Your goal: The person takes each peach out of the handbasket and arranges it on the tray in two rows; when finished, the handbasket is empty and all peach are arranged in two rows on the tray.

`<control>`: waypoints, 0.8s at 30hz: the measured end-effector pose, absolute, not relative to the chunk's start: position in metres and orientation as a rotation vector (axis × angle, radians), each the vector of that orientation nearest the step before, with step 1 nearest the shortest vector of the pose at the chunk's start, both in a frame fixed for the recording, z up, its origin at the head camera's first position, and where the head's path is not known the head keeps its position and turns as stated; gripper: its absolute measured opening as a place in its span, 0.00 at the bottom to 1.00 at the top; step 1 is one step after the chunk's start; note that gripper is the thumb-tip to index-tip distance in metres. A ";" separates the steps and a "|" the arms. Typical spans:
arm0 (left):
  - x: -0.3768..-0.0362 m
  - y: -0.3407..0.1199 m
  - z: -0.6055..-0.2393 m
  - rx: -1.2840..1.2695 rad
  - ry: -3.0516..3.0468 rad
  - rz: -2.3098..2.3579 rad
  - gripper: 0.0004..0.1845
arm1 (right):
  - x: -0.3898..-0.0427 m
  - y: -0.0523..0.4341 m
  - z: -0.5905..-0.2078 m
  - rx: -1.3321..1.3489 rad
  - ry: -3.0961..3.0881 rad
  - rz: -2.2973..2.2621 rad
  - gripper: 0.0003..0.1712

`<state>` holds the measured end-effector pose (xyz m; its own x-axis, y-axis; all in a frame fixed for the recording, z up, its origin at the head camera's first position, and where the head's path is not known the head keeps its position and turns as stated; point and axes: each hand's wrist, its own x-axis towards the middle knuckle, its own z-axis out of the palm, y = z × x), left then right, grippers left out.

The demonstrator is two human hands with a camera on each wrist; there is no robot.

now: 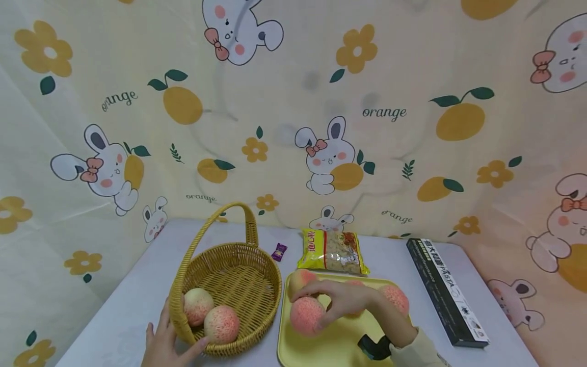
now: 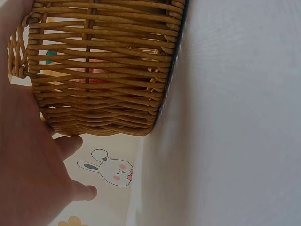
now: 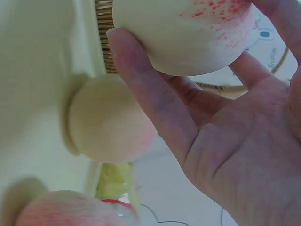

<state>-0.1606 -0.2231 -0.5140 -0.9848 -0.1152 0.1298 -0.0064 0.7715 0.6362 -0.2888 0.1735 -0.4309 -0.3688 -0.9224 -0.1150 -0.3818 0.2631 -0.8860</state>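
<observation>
Gripping a round, matte peach (image 1: 306,315) with pink speckles, the right hand (image 1: 344,300) curls fingers and thumb around it just above a smooth yellow tray (image 1: 330,346). Two more peaches lie on the tray beyond that hand. The left hand (image 1: 166,344), fingers relaxed, rests against the outer wall of a woven wicker basket (image 1: 257,306) with an arched handle. Inside the basket, just past the left hand, sit two peaches on the pale worktop (image 1: 119,316).
</observation>
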 end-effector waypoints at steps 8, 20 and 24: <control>-0.159 -0.222 -0.515 0.056 -2.755 -1.015 0.56 | -0.281 0.173 -0.453 -1.299 1.858 -1.000 0.34; -0.160 -0.222 -0.513 0.061 -2.767 -0.995 0.55 | -0.275 0.167 -0.466 -1.191 1.853 -0.980 0.34; -0.160 -0.222 -0.512 0.078 -2.785 -0.992 0.55 | -0.275 0.167 -0.467 -1.162 1.861 -0.973 0.34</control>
<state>-0.1600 -0.2224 -0.5125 -0.9817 -0.1108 0.1547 0.0120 0.7753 0.6314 -0.2747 0.1668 -0.4667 -0.3301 -0.9262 -0.1823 -0.3787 0.3068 -0.8732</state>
